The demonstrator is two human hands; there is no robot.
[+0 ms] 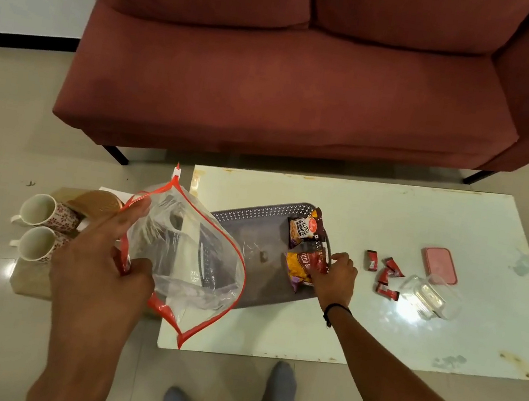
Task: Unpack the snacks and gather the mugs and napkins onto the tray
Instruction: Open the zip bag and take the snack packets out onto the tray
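Bag [185, 257] pinched open at its rim by left hand [101, 261], mid-frame, so right hand [337, 276] can grip the snack packet [306, 269] lying on the tray [251, 233].

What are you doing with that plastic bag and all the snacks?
A person is unpacking snacks. The left hand holds up a clear zip bag with a red edge, open and looking empty. The right hand is on a red and yellow snack packet lying on the grey tray, next to a packet of salted peanuts. Small red candies lie on the table. Two mugs sit off to the left, not on the tray yet.
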